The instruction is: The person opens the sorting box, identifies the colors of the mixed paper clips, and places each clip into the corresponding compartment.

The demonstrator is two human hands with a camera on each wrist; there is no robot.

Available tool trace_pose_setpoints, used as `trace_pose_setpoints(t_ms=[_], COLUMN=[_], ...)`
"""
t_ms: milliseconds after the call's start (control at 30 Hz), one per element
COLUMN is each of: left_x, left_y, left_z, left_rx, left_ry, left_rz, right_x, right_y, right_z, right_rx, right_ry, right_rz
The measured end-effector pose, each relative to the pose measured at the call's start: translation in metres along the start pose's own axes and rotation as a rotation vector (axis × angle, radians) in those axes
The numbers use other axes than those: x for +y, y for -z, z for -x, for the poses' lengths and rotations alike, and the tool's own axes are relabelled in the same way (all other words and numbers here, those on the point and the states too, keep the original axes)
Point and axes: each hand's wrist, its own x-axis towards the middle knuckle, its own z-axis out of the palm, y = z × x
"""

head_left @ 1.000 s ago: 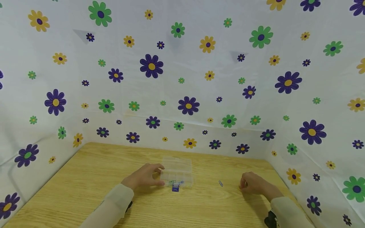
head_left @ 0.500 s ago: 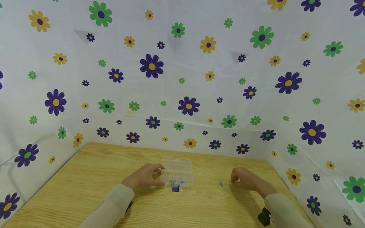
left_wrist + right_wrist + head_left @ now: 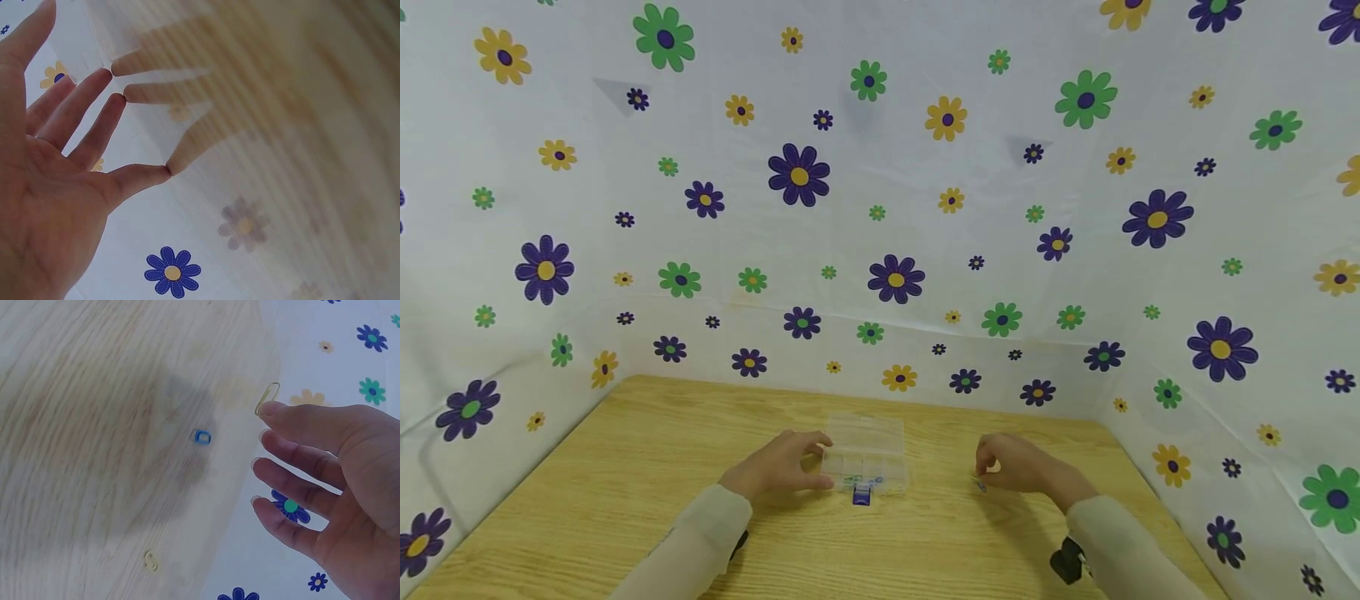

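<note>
A clear plastic compartment box (image 3: 883,467) stands on the table with its lid (image 3: 867,433) raised at the back and a blue latch (image 3: 862,496) at the front. Small green and blue pieces lie in its front compartments. My left hand (image 3: 782,463) is at the box's left side, thumb by the front corner, fingers loosely spread; in the left wrist view several fingertips rest on the table. My right hand (image 3: 1022,462) pinches a yellow paper clip (image 3: 269,398) between thumb and index finger, the other fingers loosely bent. Below it a blue paper clip (image 3: 201,437) lies on the table.
Another yellow paper clip (image 3: 150,561) lies on the wooden table (image 3: 865,558), seen in the right wrist view. White flower-printed sheets (image 3: 850,242) enclose the table at the back and both sides.
My right hand has moved left across the table, from the right side to over the blue paper clip. My left hand and the box have stayed put.
</note>
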Motion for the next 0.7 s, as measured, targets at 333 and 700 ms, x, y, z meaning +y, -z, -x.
trace_pose_setpoints(t_ms=[333,700], left_x=[-0.002,-0.002], left_y=[-0.001,-0.001], left_z=[0.0,-0.001], left_rx=[0.002,-0.003], left_ry=[0.005,0.021], left_rz=[0.0,0.009], right_x=[-0.008,-0.021], right_y=[-0.002,-0.006], right_z=[-0.022,-0.044], right_rx=[0.001,-0.024], right_ry=[0.053,0.045], right_rz=[0.015,-0.003])
